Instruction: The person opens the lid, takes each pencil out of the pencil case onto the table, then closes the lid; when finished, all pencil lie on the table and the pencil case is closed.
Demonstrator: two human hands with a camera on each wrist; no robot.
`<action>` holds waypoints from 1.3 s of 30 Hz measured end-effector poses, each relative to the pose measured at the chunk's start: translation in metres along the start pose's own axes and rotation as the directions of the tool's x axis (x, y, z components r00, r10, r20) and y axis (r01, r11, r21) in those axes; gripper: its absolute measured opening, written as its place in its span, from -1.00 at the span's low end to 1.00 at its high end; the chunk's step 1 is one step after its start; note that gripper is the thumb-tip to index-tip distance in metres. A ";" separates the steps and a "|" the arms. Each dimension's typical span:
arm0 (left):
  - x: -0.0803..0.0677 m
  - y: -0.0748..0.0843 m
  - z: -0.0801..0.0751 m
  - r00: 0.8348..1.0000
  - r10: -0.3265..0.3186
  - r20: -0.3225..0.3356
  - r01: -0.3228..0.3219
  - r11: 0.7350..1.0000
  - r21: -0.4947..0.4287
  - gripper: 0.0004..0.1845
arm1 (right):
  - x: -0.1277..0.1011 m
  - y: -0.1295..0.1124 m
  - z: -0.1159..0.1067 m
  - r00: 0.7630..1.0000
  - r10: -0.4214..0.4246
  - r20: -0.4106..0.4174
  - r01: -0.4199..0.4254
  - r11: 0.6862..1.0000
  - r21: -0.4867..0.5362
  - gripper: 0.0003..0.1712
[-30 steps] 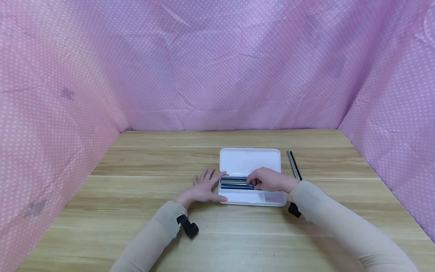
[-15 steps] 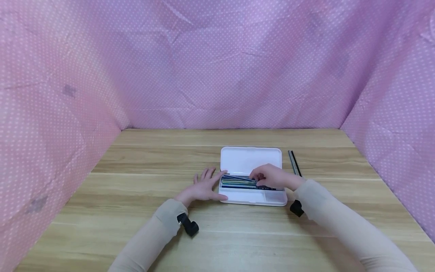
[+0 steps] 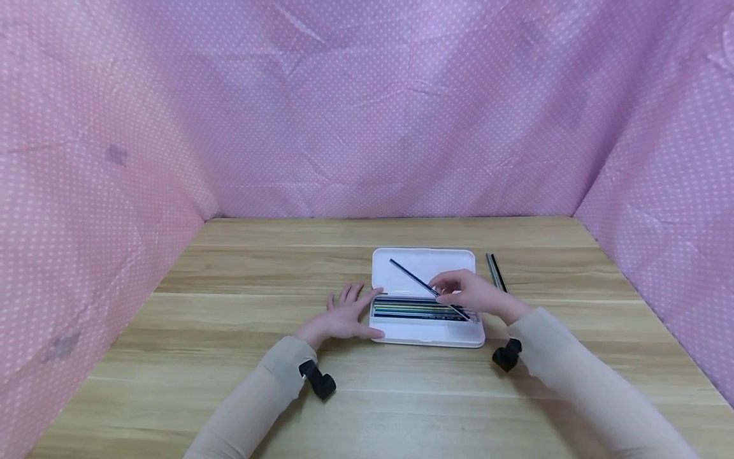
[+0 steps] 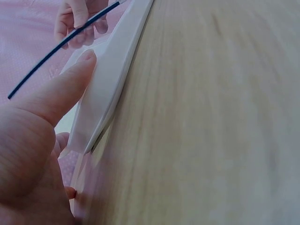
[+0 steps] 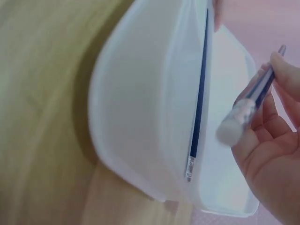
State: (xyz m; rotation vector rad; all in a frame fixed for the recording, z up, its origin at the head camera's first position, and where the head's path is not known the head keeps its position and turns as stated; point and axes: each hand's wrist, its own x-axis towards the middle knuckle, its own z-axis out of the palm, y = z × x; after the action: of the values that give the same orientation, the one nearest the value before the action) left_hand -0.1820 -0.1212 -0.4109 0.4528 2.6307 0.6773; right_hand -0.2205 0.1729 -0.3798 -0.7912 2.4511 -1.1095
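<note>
An open white pencil case [image 3: 423,262] lies on the wooden table [image 3: 241,268], with several pencils [image 3: 413,309] in its near half. My right hand [image 3: 467,291] pinches a dark blue pencil [image 3: 414,276] and holds it tilted above the case, its tip over the lid. The right wrist view shows that pencil [image 5: 255,101] with its eraser end between my fingers, beside the case [image 5: 140,108]. My left hand [image 3: 344,315] rests flat on the table with its fingers spread, thumb against the case's left edge [image 4: 110,70].
Two dark pencils [image 3: 496,275] lie on the table just right of the case. Pink dotted cloth [image 3: 367,108] walls the table at the back and on both sides. Bare wood stretches to the left and front.
My right hand has lifted one dark blue pencil out of the row in the case and raised it at a slant. The left hand has stayed in place.
</note>
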 end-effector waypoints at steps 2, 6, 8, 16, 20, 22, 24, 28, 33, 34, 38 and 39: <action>0.000 0.000 0.000 1.000 0.002 0.001 -0.002 1.000 0.002 -0.03 | -0.004 0.001 0.000 0.998 0.060 -0.029 -0.059 0.996 0.063 -0.63; 0.001 0.000 0.000 1.000 0.010 0.008 -0.010 1.000 -0.005 -0.03 | -0.011 0.004 -0.001 0.988 0.129 -0.078 -0.117 0.981 0.152 -0.57; 0.001 0.000 0.000 1.000 0.015 0.012 -0.015 1.000 -0.007 -0.03 | -0.014 0.006 -0.002 0.983 0.156 -0.097 -0.137 0.974 0.181 -0.55; 0.000 0.000 -0.001 1.000 0.019 0.010 -0.019 1.000 -0.012 -0.02 | -0.026 0.015 -0.012 0.968 0.215 -0.132 -0.168 0.939 0.300 -0.50; 0.001 -0.002 0.000 1.000 0.016 0.006 -0.016 1.000 -0.010 -0.02 | -0.032 0.020 -0.017 0.965 0.228 -0.128 -0.167 0.915 0.368 -0.46; 0.002 -0.003 0.000 1.000 0.015 0.004 -0.015 1.000 -0.009 -0.02 | -0.035 0.022 -0.019 0.964 0.231 -0.129 -0.163 0.903 0.398 -0.46; 0.002 -0.003 0.000 1.000 0.015 0.002 -0.015 1.000 -0.010 -0.02 | -0.039 0.025 -0.021 0.963 0.235 -0.133 -0.158 0.890 0.427 -0.47; 0.002 -0.003 0.000 1.000 0.014 0.001 -0.014 1.000 -0.010 -0.02 | -0.045 0.030 -0.025 0.960 0.245 -0.139 -0.153 0.869 0.471 -0.59; 0.001 -0.003 0.000 1.000 0.011 -0.001 -0.011 1.000 -0.008 -0.02 | -0.054 0.035 -0.031 0.951 0.277 -0.135 -0.172 0.841 0.514 -0.74; 0.001 -0.003 0.000 1.000 0.011 -0.002 -0.011 1.000 -0.007 -0.02 | -0.056 0.037 -0.033 0.948 0.285 -0.140 -0.175 0.838 0.517 -0.75; 0.000 -0.002 0.000 1.000 0.012 -0.006 -0.012 1.000 -0.006 -0.02 | -0.063 0.042 -0.040 0.942 0.289 -0.170 -0.153 0.823 0.547 -0.73; 0.000 -0.002 0.000 1.000 0.012 -0.008 -0.012 1.000 -0.004 -0.03 | -0.064 0.044 -0.042 0.942 0.287 -0.175 -0.142 0.811 0.567 -0.72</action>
State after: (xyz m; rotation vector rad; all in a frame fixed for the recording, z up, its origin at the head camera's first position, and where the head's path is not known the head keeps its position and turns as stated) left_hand -0.1827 -0.1227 -0.4122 0.4659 2.6354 0.6892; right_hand -0.2064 0.2602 -0.3814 -0.1894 2.1408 -1.7871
